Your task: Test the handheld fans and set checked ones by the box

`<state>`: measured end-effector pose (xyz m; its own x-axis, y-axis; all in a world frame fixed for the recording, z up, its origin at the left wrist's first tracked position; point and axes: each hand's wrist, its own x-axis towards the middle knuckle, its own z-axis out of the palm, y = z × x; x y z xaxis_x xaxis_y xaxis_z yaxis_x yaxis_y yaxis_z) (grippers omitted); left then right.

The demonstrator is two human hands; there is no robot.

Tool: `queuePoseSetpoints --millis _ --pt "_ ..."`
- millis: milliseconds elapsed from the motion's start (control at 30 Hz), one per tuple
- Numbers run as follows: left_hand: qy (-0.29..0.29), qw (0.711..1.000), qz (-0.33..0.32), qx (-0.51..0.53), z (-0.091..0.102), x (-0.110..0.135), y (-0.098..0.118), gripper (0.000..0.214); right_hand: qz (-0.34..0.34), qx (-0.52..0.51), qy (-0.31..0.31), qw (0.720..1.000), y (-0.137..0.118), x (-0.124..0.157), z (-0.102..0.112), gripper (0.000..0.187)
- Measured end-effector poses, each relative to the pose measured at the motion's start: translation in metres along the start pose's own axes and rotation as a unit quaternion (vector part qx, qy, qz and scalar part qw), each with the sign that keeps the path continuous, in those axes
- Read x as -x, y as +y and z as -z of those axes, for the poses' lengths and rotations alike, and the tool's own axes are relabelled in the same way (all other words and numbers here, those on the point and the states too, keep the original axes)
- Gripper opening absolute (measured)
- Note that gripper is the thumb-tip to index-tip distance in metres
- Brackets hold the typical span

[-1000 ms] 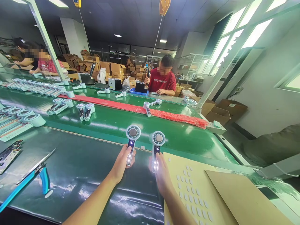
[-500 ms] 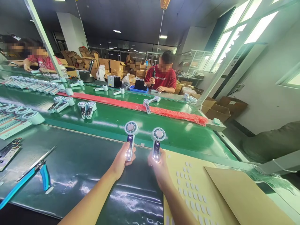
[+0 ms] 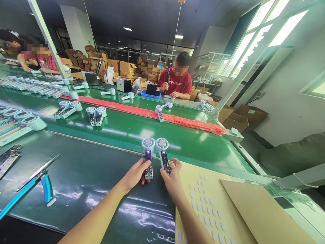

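Note:
My left hand (image 3: 139,172) is closed around the handle of a light-blue handheld fan (image 3: 148,159), its thumb on the exposed black circuit board, where a small light glows near the top. A second handheld fan (image 3: 162,145) is gripped in my right hand (image 3: 172,173), its dark board facing me and unlit. Both fans are held upright over the table's far edge, their round heads close side by side. Just beside my right forearm lies a yellow sheet (image 3: 188,189) with rows of small pale oval stickers (image 3: 205,200).
Blue-handled pliers (image 3: 45,186) and dark circuit boards (image 3: 10,159) lie at left. Fans (image 3: 96,115) stand in groups on the green conveyor (image 3: 122,128), crossed by a red strip (image 3: 122,109). A brown board (image 3: 261,210) covers part of the sheet. A co-worker (image 3: 176,81) sits opposite.
The two fans have come closer together, the left one moving right and the right one moving left. The bright lights low on both boards have gone out.

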<state>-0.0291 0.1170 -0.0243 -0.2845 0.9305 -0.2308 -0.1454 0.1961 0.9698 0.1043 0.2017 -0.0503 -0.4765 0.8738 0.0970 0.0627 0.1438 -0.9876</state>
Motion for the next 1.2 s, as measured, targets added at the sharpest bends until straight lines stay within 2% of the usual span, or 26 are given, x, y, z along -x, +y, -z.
queuePoseSetpoints --millis 167,400,467,567,633,733,833,900,1000,1100,1200 --pt "0.019 0.993 0.032 -0.114 0.005 -0.001 -0.005 0.043 0.021 0.059 -0.030 0.998 0.001 -0.002 0.007 0.039" --pt "0.021 0.981 0.012 -0.191 0.005 0.001 -0.005 0.051 0.068 0.168 -0.043 0.983 -0.002 -0.003 0.014 0.027" --pt "0.061 0.979 -0.019 -0.194 0.009 0.000 -0.003 0.051 0.092 0.188 -0.046 0.977 -0.006 -0.001 0.013 0.026" --pt "0.167 0.966 -0.070 -0.184 0.020 -0.005 -0.001 0.048 0.111 0.221 -0.046 0.968 -0.013 0.005 0.005 0.027" --pt "0.226 0.956 -0.088 -0.168 0.027 -0.010 -0.001 0.046 0.110 0.285 -0.034 0.952 -0.015 0.009 -0.003 0.026" --pt "0.263 0.948 -0.101 -0.148 0.032 -0.015 -0.003 0.041 0.095 0.376 -0.032 0.921 -0.016 0.011 -0.011 0.022" --pt "0.267 0.945 -0.110 -0.151 0.032 -0.015 -0.005 0.037 0.088 0.348 -0.056 0.932 -0.015 0.004 -0.004 0.019" --pt "0.267 0.945 -0.111 -0.155 0.030 -0.015 -0.007 0.036 0.089 0.322 -0.069 0.940 -0.016 -0.008 0.008 0.018" --pt "0.264 0.946 -0.103 -0.157 0.029 -0.014 -0.010 0.038 0.081 0.362 -0.044 0.927 -0.018 -0.045 0.029 0.019" --pt "0.259 0.949 -0.091 -0.157 0.028 -0.015 -0.014 0.039 0.060 0.426 0.018 0.903 -0.021 -0.109 0.043 0.025" --pt "0.265 0.947 -0.077 -0.166 0.029 -0.017 -0.021 0.041 0.021 0.463 0.068 0.884 -0.020 -0.187 0.044 0.032"
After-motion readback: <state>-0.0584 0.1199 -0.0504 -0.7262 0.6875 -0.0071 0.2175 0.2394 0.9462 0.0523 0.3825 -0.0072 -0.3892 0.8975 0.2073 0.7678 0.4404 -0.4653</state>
